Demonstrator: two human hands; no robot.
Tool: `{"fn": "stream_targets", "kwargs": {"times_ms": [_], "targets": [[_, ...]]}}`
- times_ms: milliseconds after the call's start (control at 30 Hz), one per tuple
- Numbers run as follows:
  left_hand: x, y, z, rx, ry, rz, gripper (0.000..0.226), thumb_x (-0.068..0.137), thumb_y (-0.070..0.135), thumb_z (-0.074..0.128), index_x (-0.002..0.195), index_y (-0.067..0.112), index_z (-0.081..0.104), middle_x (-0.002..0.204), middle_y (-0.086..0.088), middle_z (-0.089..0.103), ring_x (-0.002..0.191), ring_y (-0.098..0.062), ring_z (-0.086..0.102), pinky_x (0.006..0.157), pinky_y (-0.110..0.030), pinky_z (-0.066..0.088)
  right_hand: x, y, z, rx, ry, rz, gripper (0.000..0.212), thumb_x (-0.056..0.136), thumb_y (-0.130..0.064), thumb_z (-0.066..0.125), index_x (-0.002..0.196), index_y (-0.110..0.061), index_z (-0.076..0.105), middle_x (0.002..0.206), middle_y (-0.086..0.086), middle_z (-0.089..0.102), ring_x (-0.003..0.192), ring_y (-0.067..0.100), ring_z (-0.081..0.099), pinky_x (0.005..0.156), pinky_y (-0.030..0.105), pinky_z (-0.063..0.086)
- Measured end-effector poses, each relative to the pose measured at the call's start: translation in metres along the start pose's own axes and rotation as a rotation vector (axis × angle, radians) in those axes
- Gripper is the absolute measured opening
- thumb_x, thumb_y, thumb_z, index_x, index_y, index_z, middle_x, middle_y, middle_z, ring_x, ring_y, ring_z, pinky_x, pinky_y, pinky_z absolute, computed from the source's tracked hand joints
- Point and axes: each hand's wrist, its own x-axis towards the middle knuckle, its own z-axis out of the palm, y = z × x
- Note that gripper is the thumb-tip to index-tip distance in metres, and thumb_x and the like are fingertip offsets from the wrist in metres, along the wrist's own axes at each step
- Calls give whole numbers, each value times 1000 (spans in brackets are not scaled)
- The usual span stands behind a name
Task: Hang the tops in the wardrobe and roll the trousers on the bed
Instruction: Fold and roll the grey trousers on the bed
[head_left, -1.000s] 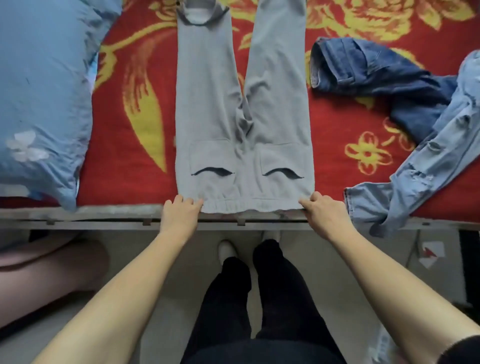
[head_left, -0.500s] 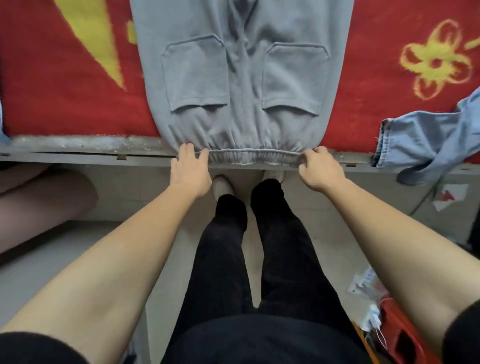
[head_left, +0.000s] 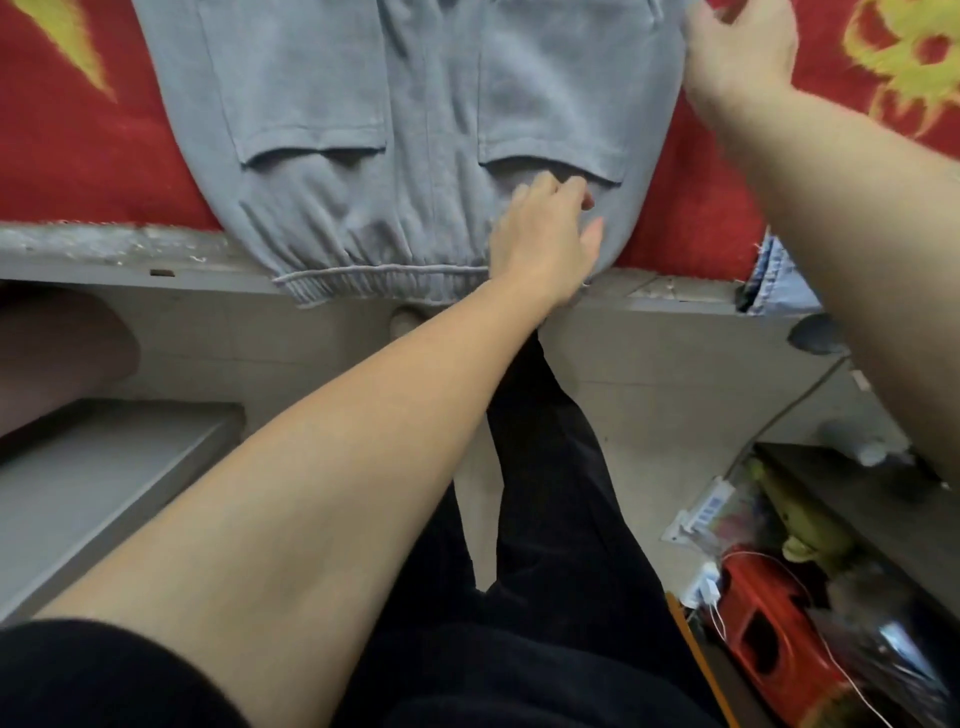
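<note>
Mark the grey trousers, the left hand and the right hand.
grey trousers (head_left: 374, 286): head view, gathered waistband.
left hand (head_left: 545, 234): head view, back of hand.
right hand (head_left: 743, 47): head view, back of hand.
</note>
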Motion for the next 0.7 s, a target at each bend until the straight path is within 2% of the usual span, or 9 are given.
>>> {"fn": "stream_targets", "kwargs": {"times_ms": [67, 167, 233, 333, 400, 467, 533, 600, 700], "targets": [[16, 13, 13, 82, 31, 22, 39, 91, 54, 55, 115, 24, 61, 120, 0, 54, 113, -22, 48, 88, -39, 46, 22, -8, 5, 32, -68, 30, 18, 80, -38, 40, 67, -26, 35, 67, -12, 36, 58, 0, 35, 59, 14, 31], [34, 22, 24, 186, 63, 16, 55, 83, 67, 57, 115, 23, 59, 120, 0, 52, 113, -22, 47, 86, -39, 47, 42, -7, 9, 101, -50, 50, 23, 72, -44, 41, 65, -26, 28, 66, -13, 31, 56, -2, 31, 56, 13, 31], [41, 31, 28, 280, 70, 45, 54, 82, 60, 63, 119, 21, 56, 122, -1, 50, 114, -23, 47, 82, -38, 46, 46, 9, 5, 130, 100, 75, 26, 78, -44, 54, 68, -25, 39, 69, -17, 43, 64, -5, 41, 65, 20, 46], [49, 43, 30, 290, 44, 51, 40, 83, 38, 66, 117, 19, 57, 120, -2, 52, 113, -23, 48, 77, -34, 46, 47, 33, 0, 116, 174, 65, 24, 88, -46, 59, 90, -23, 67, 89, -16, 62, 82, -4, 51, 83, 17, 46], [52, 45, 26, 201, 8, -1, 29, 82, 30, 66, 109, 18, 62, 115, -2, 57, 108, -23, 51, 75, -34, 44, 44, 35, -4, 110, 124, 46, 29, 89, -49, 57, 97, -25, 70, 93, -15, 66, 85, -3, 55, 85, 17, 46], [53, 44, 17, 123, -72, -29, 20, 81, 27, 67, 99, 18, 66, 105, -1, 62, 99, -22, 56, 69, -31, 41, 42, 33, -10, 153, 33, 63, 24, 87, -50, 58, 86, -27, 66, 90, -11, 67, 84, 3, 59, 88, 29, 52], [53, 37, 4, -40, -178, -84, 11, 78, 24, 69, 86, 17, 68, 88, 2, 65, 84, -18, 59, 65, -30, 41, 41, 26, -17, 204, -49, 79, 22, 85, -45, 60, 74, -26, 63, 86, -8, 66, 79, 8, 60, 79, 36, 54], [47, 30, -15, -295, -249, -173, 12, 75, 19, 71, 72, 10, 65, 69, 3, 57, 68, -13, 51, 63, -27, 42, 37, 8, -24, 294, -100, 62, 11, 82, -30, 60, 77, -25, 68, 85, -7, 68, 73, 7, 59, 65, 29, 50], [26, 13, -58, -661, -291, -355, 13, 77, 11, 71, 66, 10, 64, 61, 2, 54, 58, -11, 48, 58, -24, 41, 20, -41, -23, 421, -159, -22, 26, 79, -16, 54, 100, -19, 69, 82, -5, 68, 65, 6, 56, 57, 23, 44]]}}
